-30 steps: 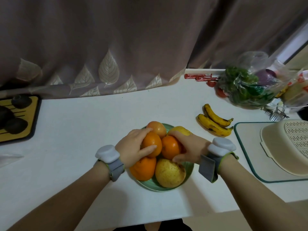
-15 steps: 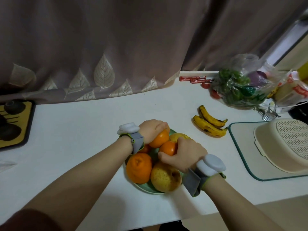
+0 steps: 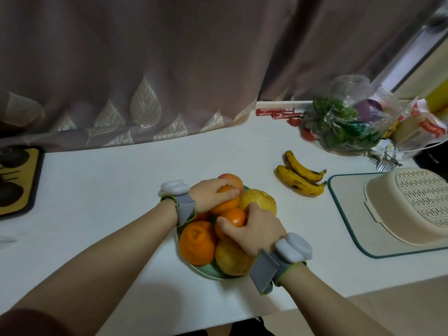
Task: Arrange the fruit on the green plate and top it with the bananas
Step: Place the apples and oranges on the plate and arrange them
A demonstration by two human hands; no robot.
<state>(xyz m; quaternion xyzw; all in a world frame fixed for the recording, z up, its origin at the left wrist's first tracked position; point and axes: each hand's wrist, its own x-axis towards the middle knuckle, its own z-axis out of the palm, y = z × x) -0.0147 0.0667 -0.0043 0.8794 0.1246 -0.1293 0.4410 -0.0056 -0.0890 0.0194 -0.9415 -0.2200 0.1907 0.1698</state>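
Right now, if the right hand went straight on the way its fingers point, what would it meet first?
The right hand points up-left across the plate, so it would probably first meet the orange under the left hand; depth is unclear.

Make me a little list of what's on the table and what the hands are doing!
plate: green plate, piled with fruit
left hand: left hand gripping an orange
right hand: right hand gripping another orange
bananas: two bananas lying on the table, right of the plate, untouched
still to do: bananas on top
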